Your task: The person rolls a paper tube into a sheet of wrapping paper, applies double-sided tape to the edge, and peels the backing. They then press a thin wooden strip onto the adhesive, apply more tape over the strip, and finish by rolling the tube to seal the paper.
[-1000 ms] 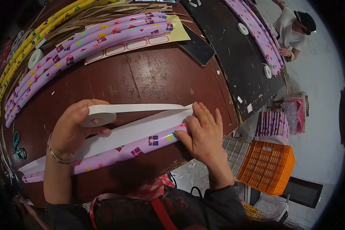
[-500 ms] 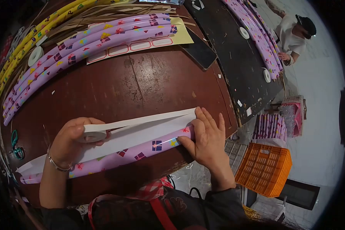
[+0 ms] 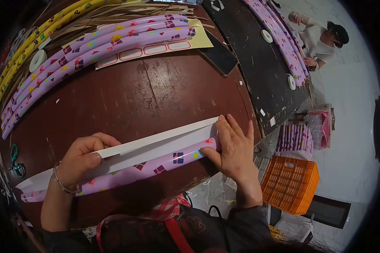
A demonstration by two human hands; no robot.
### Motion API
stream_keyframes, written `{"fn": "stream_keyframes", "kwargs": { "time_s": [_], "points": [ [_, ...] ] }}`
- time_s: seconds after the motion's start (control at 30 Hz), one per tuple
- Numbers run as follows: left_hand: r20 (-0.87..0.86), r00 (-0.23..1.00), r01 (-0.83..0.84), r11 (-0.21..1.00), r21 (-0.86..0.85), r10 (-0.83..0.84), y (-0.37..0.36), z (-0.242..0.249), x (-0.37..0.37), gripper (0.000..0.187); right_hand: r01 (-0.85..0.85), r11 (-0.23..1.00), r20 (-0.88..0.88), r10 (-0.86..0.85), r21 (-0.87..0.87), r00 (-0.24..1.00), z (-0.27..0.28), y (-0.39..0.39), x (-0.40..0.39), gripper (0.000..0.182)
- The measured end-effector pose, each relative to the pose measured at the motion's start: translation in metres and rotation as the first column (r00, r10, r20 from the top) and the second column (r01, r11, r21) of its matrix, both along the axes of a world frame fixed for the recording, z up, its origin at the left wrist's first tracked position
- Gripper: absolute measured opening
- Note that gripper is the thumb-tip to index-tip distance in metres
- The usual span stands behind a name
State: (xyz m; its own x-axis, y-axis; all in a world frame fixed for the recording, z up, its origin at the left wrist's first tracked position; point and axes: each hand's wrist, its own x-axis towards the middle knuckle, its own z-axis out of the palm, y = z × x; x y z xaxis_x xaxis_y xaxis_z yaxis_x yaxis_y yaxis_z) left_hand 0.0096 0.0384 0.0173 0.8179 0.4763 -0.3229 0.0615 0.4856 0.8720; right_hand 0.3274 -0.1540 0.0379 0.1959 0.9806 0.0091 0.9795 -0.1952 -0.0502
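A lilac wrapping paper roll [image 3: 156, 169] with a gift-box print lies along the table's near side. Its loose edge stands up and shows a white inner face. A white tape strip [image 3: 160, 137] runs along that edge, stretched between both hands. My left hand [image 3: 85, 162] pinches the strip's left end between thumb and fingers; the tape's coil cannot be seen now. Over the roll's right end sits my right hand [image 3: 236, 154], its fingertips on the strip and its thumb against the printed side, gripping the roll.
Lilac rolls [image 3: 101, 46], a label sheet [image 3: 156, 50] and a phone [image 3: 217, 55] lie at the back. Green-handled scissors [image 3: 17, 162] are at left. An orange crate [image 3: 293, 183] stands right of the table. A co-worker [image 3: 321, 42] is at the far dark table.
The tape coil in my left hand has gone from view, and that hand now pinches the strip's end. My right hand has shifted slightly right. The co-worker's arm has risen.
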Motion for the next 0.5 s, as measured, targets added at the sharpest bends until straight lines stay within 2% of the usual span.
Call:
{"fn": "stream_keyframes", "kwargs": {
  "time_s": [0.2,0.27,0.5],
  "points": [
    [-0.013,1.0,0.01,1.0,0.004,-0.01,-0.001,0.002,-0.003,0.031,-0.028,0.999,0.02,0.029,-0.036,0.999,0.004,0.003,0.003,0.077],
    [-0.097,0.995,0.011,0.991,0.136,0.003,0.0,0.003,-0.006,0.029,-0.03,0.999,0.021,0.031,-0.036,0.999,0.004,0.002,0.002,0.074],
    [-0.162,0.986,-0.005,0.976,0.217,0.041,-0.008,0.011,-0.009,0.026,-0.008,0.996,0.084,0.015,-0.084,0.996,0.002,0.003,-0.003,0.067]
  ]
}}
